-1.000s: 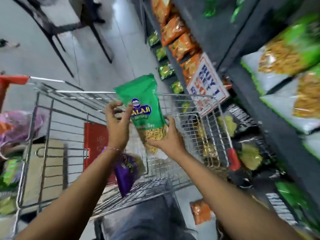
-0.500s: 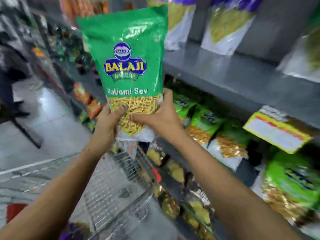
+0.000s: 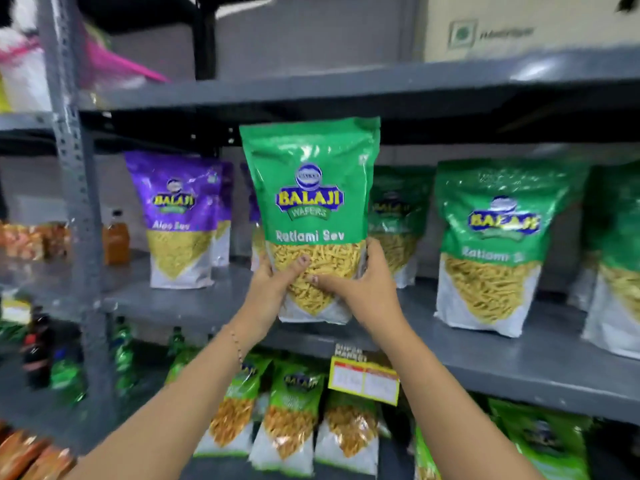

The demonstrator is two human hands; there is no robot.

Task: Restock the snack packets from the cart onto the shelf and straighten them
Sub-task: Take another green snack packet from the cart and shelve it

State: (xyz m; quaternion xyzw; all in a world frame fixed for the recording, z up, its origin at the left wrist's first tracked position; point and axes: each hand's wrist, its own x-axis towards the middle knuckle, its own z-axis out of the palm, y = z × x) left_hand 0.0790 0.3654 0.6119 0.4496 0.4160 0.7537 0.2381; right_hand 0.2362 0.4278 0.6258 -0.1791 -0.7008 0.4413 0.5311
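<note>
Placement of a snack packet at the shelf. Both hands held one green Ratlami Sev packet [image 3: 308, 216] upright by its lower part: the left hand [image 3: 268, 299] was wrapped round the lower left edge with its thumb across the clear window, and the right hand [image 3: 360, 289] was closed on the lower right edge. A second earlier the same packet had been lifted over the cart; by this moment it had been carried up and faced square-on in front of the middle shelf [image 3: 194, 308], its base just above the shelf's front edge and not yet resting on the board. It stood in the gap between the purple Aloo Sev packet [image 3: 180, 220] on the left and another green Ratlami Sev packet [image 3: 498, 247] on the right, with a like packet [image 3: 398, 220] partly hidden behind it. The transfer from cart to shelf therefore appeared nearly complete; setting down, release and straightening seemingly remained.
</note>
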